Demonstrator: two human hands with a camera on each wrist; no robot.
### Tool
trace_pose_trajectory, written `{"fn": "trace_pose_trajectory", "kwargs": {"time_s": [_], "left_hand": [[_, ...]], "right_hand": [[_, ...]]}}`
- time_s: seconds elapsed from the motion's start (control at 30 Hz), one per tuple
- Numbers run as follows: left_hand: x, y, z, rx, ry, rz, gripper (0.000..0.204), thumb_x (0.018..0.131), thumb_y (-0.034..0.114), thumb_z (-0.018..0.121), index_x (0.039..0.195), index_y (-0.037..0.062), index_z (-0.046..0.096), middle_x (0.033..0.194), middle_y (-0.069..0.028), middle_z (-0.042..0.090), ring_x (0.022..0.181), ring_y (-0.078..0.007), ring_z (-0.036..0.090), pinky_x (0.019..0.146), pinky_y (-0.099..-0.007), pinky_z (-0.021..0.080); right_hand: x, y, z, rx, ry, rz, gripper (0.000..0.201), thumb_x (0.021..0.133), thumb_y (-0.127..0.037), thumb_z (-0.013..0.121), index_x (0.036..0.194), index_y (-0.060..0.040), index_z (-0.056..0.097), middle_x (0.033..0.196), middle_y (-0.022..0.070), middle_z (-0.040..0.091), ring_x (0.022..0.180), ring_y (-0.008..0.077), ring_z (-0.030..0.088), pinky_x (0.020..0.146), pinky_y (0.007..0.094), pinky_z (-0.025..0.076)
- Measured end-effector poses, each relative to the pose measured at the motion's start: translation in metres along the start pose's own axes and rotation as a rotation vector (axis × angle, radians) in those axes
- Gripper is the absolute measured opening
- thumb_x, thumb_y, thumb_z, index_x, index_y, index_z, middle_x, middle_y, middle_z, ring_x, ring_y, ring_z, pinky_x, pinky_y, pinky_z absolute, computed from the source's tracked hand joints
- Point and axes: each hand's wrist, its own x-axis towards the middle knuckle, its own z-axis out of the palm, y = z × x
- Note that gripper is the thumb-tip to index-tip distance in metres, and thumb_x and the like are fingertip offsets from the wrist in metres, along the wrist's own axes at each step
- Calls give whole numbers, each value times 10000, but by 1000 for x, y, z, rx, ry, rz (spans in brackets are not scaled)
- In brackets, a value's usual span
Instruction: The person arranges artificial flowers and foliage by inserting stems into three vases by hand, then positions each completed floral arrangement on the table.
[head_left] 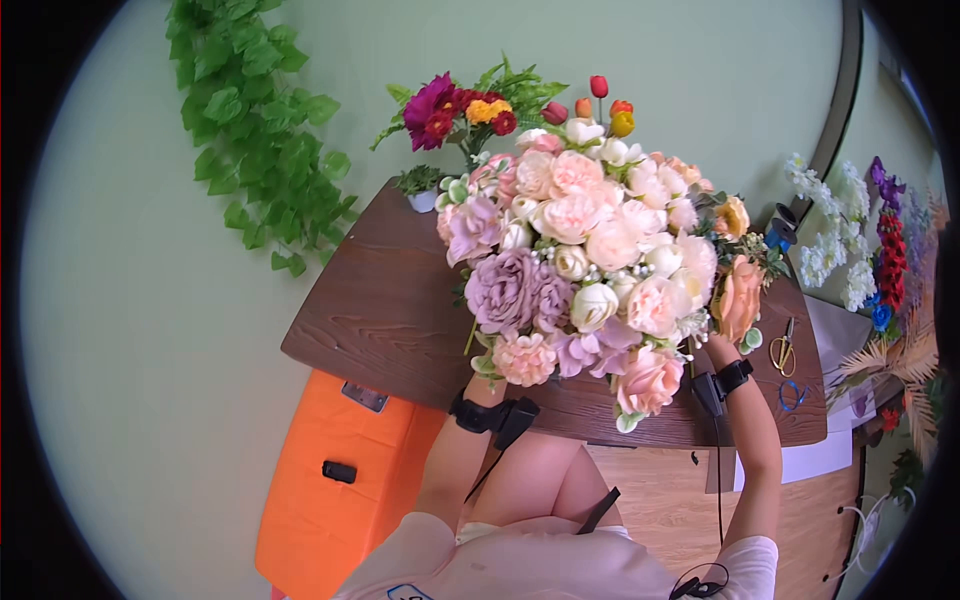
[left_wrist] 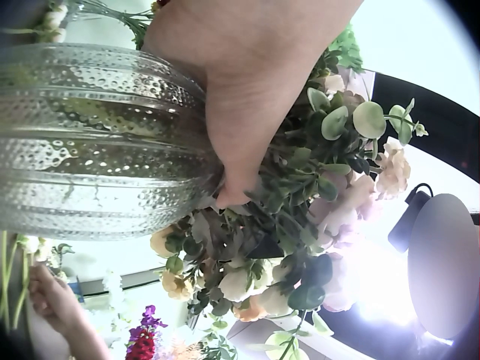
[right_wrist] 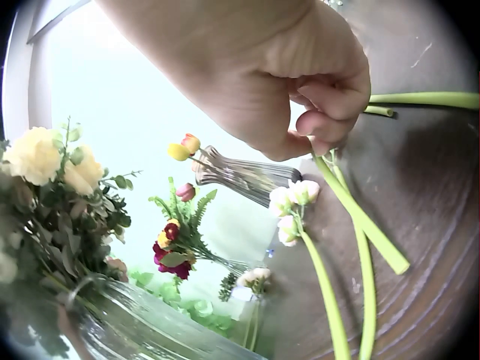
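Note:
A large bouquet (head_left: 580, 230) of pink, white and lilac flowers covers most of both hands in the head view. In the left wrist view my left hand (left_wrist: 247, 82) grips the neck of a ribbed clear glass vase (left_wrist: 97, 142), thumb against the glass just below the leaves. Low over the table, my right hand (right_wrist: 307, 90) has its fingers curled, and thumb and fingertips pinch the upper end of a thick green flower stem (right_wrist: 367, 217). Beside it lie more green stems (right_wrist: 326, 300), one topped with small white blossoms (right_wrist: 292, 206).
The dark wooden table (head_left: 370, 300) carries gold-handled scissors (head_left: 785, 350), a blue tie (head_left: 795, 395) and a small potted plant (head_left: 420, 185). A ribbed vase of tulips (right_wrist: 240, 172) stands behind. An orange stool (head_left: 330, 490) is at the left, more flowers (head_left: 880, 250) at the right.

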Motion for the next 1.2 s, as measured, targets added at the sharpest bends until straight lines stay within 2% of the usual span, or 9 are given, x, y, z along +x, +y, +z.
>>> {"fn": "trace_pose_trajectory", "kwargs": {"time_s": [0.13, 0.47, 0.5, 0.57, 0.6, 0.87, 1.0, 1.1, 1.2], "left_hand": [[13, 5, 4, -6, -25, 21, 492, 728, 216, 671, 1141, 6, 505, 1174, -113, 518, 1038, -267, 522, 952, -331, 371], [17, 2, 16, -49, -50, 18, 496, 728, 215, 672, 1146, 6, 505, 1180, -114, 518, 1045, -269, 522, 958, -333, 369], [19, 2, 18, -54, -54, 20, 497, 728, 215, 672, 1146, 6, 505, 1181, -114, 518, 1045, -269, 522, 958, -334, 369], [24, 4, 21, -63, -64, 29, 497, 728, 214, 673, 1147, 6, 505, 1182, -115, 518, 1047, -270, 522, 959, -334, 368], [27, 5, 23, -67, -68, 33, 498, 728, 214, 673, 1148, 6, 505, 1183, -115, 518, 1047, -270, 522, 960, -334, 368], [12, -4, 22, -94, -40, -4, 501, 728, 213, 673, 1152, 5, 505, 1188, -116, 519, 1052, -272, 522, 964, -336, 367], [-8, -12, 17, -105, -6, -46, 503, 728, 212, 674, 1154, 5, 505, 1190, -117, 519, 1055, -273, 523, 966, -337, 366], [-23, -16, 11, -104, 20, -77, 504, 728, 211, 674, 1155, 5, 505, 1192, -117, 519, 1057, -273, 523, 968, -337, 366], [-40, -19, 5, -105, 52, -108, 505, 728, 211, 674, 1157, 5, 505, 1194, -117, 519, 1059, -274, 523, 970, -338, 365]], "right_hand": [[-15, 51, -36, -59, 84, -10, 315, 855, -112, 503, 1154, -31, 556, 1151, 160, 535, 1045, 341, 503, 923, 382, 394], [-8, 76, -53, 808, -659, 386, 392, 894, -176, 492, 1261, -69, 410, 1109, 90, 517, 966, 229, 531, 796, 310, 459], [-8, 76, -56, 801, -658, 386, 392, 894, -176, 492, 1261, -69, 410, 1109, 90, 517, 966, 229, 531, 796, 310, 459], [-10, 71, -60, 1204, -595, 688, 273, 819, -101, 610, 1069, -7, 553, 931, 14, 611, 796, 77, 578, 709, 223, 476], [5, 29, -87, 1237, -548, 675, 240, 828, -113, 610, 1042, -20, 557, 925, 12, 610, 791, 65, 572, 695, 212, 472], [21, 1, -113, 1161, -335, 570, 187, 850, -35, 549, 1012, -67, 461, 831, -16, 563, 725, 38, 533, 616, 170, 436], [21, 6, -115, 1214, -280, 554, 69, 911, -127, 492, 947, -73, 470, 818, -22, 543, 757, 43, 531, 659, 182, 435], [17, 25, -104, 1072, -267, 590, 151, 932, -150, 458, 1028, -52, 521, 880, 1, 572, 779, 57, 542, 684, 203, 444], [11, 63, -86, 1194, -428, 552, 233, 913, -161, 486, 1113, -46, 517, 1008, 34, 587, 866, 102, 564, 746, 227, 459]]}}
